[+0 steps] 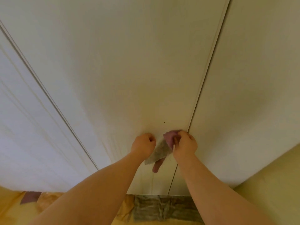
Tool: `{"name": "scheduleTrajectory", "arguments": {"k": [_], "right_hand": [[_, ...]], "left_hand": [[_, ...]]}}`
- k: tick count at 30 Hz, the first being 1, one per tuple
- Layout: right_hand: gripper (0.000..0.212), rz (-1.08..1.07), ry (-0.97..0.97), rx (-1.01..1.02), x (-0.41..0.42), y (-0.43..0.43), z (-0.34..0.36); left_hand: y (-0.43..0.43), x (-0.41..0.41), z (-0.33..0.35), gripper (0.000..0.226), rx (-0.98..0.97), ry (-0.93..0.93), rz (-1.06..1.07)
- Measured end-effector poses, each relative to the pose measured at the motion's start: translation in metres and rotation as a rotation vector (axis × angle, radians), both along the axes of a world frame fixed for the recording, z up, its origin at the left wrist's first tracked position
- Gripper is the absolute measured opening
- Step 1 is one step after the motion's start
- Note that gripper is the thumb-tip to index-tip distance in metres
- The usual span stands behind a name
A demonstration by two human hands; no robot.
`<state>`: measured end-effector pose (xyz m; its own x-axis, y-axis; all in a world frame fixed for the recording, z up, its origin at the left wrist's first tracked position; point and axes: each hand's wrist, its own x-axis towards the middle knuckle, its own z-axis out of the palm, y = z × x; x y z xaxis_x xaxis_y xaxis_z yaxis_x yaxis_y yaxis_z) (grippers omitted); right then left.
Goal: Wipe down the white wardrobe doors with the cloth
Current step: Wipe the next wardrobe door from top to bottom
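- Bunching the limp mauve-and-grey cloth (159,150), the right grip (185,145) curls round it; such a wad could skip patches of the flat white wardrobe doors (129,62).
- The left grip (143,143) is curled beside it; whether it holds anything, I cannot tell.

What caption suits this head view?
Right hand grips the cloth at the wardrobe door seam, left hand curled beside it.

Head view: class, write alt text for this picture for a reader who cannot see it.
A person's right hand pinches a cloth in front of white wardrobe doors, beside the seam between two of them. The left hand is curled next to it; whether it also holds the cloth is unclear.
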<state>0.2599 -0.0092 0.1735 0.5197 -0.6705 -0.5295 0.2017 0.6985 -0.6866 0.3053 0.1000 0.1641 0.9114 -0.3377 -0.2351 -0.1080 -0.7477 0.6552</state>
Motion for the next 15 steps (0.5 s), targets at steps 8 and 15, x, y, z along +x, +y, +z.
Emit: {"name": "scheduleTrajectory", "arguments": {"k": [8, 15], "right_hand": [[0.028, 0.032, 0.033, 0.149, -0.005, -0.01, -0.032], [0.017, -0.01, -0.051, 0.229, -0.001, -0.002, -0.035]], "left_hand": [[-0.002, -0.001, 0.003, 0.021, -0.061, 0.048, 0.003], [0.008, 0.001, -0.013, 0.013, -0.067, 0.124, 0.022]]}}
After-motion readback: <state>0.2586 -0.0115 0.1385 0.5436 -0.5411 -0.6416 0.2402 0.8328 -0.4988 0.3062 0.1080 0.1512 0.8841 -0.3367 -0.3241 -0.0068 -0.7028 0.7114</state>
